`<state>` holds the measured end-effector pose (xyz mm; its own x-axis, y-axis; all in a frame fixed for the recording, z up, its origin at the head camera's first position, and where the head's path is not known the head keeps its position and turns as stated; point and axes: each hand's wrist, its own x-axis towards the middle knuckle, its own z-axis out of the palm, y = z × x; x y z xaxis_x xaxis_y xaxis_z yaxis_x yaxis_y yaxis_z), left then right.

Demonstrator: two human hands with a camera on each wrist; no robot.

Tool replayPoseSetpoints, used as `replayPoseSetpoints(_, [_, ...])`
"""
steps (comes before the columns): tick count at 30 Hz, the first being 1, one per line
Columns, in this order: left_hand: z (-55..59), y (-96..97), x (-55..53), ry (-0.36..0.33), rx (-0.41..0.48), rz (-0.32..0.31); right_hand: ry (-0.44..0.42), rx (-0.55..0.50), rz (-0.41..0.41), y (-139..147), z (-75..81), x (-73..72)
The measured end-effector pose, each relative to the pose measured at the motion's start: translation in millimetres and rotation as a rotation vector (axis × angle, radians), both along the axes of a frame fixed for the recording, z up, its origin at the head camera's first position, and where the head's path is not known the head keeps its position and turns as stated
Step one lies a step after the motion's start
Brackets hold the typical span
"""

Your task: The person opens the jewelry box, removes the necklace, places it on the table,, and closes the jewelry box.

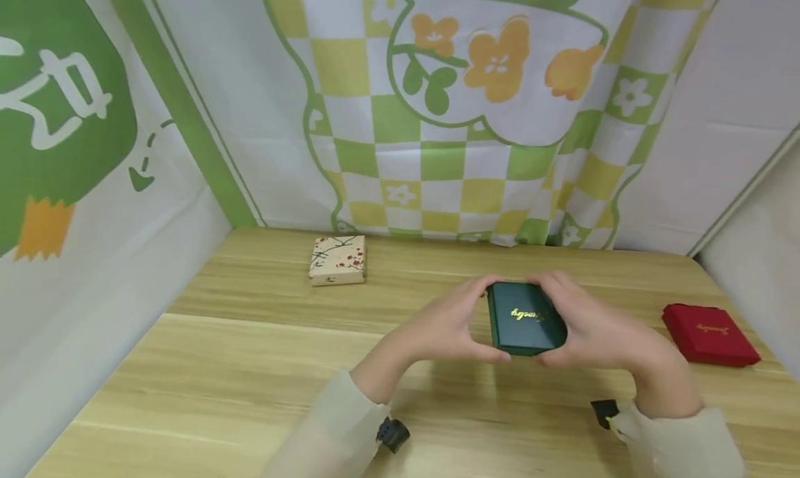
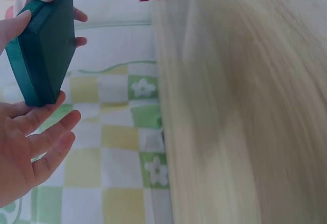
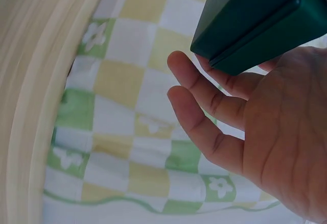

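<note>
Landmark: wooden table. Green box was up off the table, over its right-of-centre part, gold script on the top face. Box looked closed; right wrist view showed a seam along its side.

Left hand pinched the box's left end over the table, thumb at the near edge, fingertips at the far one. Right hand gripped the right end the same way. Both spans about as wide as the box; wrist views showed the spare fingers fanned loosely, off the box.

Others: cream box with a red-flower branch print sat near the table's far edge, left of its centre. Red box, gold script on top, lay near the table's right edge. Checked curtain with orange flowers hung along the table's far edge. Pale sleeves came in over the table's near side.
</note>
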<state>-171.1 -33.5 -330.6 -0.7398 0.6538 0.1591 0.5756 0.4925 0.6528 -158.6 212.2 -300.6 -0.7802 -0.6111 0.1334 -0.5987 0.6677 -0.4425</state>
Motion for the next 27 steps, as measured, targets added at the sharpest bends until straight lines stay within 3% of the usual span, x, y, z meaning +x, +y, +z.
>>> replayPoseSetpoints(6, [-0.3, -29.2, 7.7, -0.062, 0.073, 0.023, -0.042, -0.014, 0.035, -27.4, 1.6, -0.7])
replayPoseSetpoints(13, [1.1, -50.2, 5.8, -0.072, 0.103, 0.029, 0.019, -0.013, 0.015, -47.9, -1.6, -1.2])
replayPoseSetpoints(20, [1.6, -59.9, 5.4, -0.053, 0.097, 0.019, 0.055, -0.004, -0.001, -56.0, -2.9, -0.5])
replayPoseSetpoints(27, [1.2, -64.5, 4.0, -0.054, 0.09, 0.062, 0.087, -0.068, -0.011, -58.0, -2.1, -1.8])
